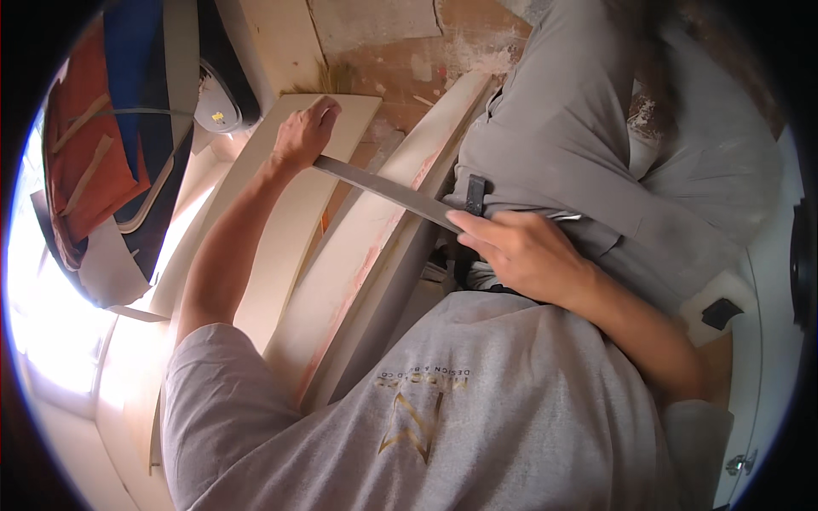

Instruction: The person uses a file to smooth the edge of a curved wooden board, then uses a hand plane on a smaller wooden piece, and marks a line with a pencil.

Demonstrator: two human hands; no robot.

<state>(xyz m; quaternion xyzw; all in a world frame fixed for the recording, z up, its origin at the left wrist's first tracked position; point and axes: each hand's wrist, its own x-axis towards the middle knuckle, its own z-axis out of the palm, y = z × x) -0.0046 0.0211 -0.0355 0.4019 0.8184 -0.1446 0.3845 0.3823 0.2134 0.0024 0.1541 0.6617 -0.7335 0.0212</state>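
Observation:
A long, flat grey bar that looks like a metal file (388, 189) lies slantwise over a long pale board (358, 234). Reddish worn patches run along this board. My left hand (305, 134) is closed round the bar's far-left end, and its fist hides whatever handle there may be. At the other end, my right hand (521, 255) grips the bar between thumb and fingers, close to my lap. The bar appears to touch the board's upper edge between my hands.
Wide cream panels (298, 200) lie left of the board. An open bag (136, 111) with orange and blue lining hangs at the upper left, by a bright window. My grey-trousered legs (571, 128) are at the upper right, with a white cabinet door (771, 366) at the right edge.

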